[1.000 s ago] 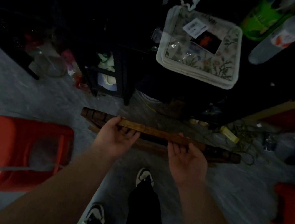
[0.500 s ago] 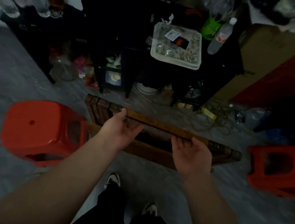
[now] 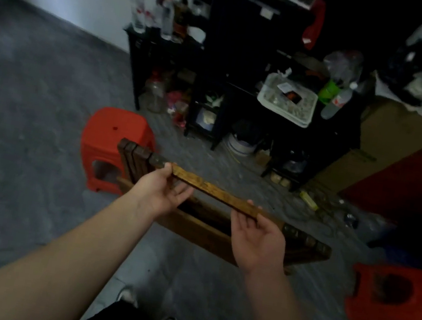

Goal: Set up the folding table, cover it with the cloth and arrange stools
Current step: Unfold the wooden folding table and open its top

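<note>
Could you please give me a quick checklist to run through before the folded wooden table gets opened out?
1. Both hands on the table: ok. The left hand and right hand each have a grip on the top edge of the folded table.
2. Table off its legs: ok, it is still folded and held on edge.
3. Floor space to the left: not ok. A red stool stands right behind the table's left end.
4. Floor space to the right: not ok. Another red stool lies on its side close by.
5. Feet clear of the table: ok, the shoes are well back.
6. Leg hinges or latches: cannot tell, too dark.
</note>
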